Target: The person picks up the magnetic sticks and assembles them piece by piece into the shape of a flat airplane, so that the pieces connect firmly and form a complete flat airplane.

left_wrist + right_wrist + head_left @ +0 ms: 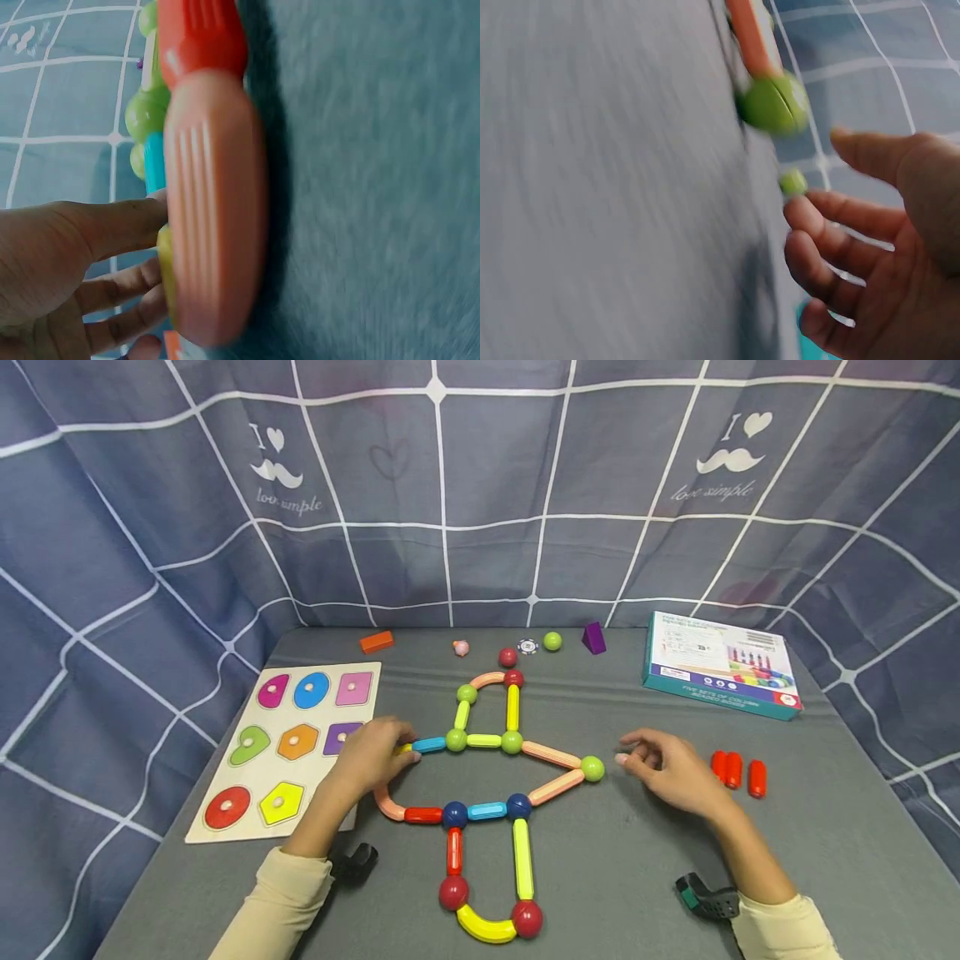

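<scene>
A figure of magnetic sticks and balls lies on the grey cloth. My left hand (pixel 375 752) is at its left end, thumb and fingers pinching a yellow stick (pixel 166 270) beside the blue stick (pixel 430 744). The hand hides most of the yellow stick in the head view. Below the hand, a curved peach stick (pixel 387 803) meets a short red stick (pixel 423 815). My right hand (pixel 666 768) holds nothing, its fingers loosely bent. It hovers right of the green ball (pixel 592 768), where two peach sticks (pixel 557 787) join at the figure's pointed end.
A shape puzzle board (pixel 251 693) lies at left, partly under the left forearm. Red sticks (pixel 757 778) lie right of the right hand, with a toy box (pixel 722 664) behind. Along the back are an orange block (pixel 377 642), a loose green ball (pixel 552 641) and a purple block (pixel 594 638).
</scene>
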Demonstrator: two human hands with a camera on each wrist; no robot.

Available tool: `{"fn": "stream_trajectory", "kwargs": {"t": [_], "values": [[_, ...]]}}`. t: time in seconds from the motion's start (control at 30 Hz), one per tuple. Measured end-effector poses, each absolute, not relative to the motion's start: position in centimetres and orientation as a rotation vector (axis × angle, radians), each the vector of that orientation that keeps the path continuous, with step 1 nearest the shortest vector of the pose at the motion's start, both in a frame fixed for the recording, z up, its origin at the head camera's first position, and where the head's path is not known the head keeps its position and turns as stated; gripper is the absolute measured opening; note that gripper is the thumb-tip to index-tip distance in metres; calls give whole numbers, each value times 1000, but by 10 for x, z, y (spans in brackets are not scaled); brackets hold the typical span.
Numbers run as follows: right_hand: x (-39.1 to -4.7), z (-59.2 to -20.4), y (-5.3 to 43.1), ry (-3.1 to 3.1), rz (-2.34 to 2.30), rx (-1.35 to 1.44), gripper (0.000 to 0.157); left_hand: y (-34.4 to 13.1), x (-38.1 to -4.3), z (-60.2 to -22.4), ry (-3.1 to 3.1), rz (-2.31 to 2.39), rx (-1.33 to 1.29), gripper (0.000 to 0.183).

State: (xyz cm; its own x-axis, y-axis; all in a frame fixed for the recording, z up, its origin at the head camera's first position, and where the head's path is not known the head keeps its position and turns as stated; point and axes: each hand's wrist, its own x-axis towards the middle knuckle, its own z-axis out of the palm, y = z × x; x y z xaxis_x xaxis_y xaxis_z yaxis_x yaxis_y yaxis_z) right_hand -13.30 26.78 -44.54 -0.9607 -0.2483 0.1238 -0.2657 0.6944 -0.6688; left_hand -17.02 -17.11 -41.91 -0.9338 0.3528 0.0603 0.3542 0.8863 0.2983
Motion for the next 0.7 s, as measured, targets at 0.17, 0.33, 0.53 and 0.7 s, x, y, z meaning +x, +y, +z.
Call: {"fn": "stream_trajectory", "kwargs": {"t": [0.17,0.33,0.53,0.7], "values": [[-122,-430,315,-2807,755,106,36,-143,-154,-403,-2953,-460,-729,31],[-117,-426,337,-2942,552,-179,47,-91,-142,-385,-2932,-528,-1016,30],[-116,-430,335,-3003,511,-323,44,-24,-149,-363,-2860,-633,-1233,22],[-116,-432,331,-3004,489,-290,39,13,-162,-370,-2886,-642,-1194,23]]}}
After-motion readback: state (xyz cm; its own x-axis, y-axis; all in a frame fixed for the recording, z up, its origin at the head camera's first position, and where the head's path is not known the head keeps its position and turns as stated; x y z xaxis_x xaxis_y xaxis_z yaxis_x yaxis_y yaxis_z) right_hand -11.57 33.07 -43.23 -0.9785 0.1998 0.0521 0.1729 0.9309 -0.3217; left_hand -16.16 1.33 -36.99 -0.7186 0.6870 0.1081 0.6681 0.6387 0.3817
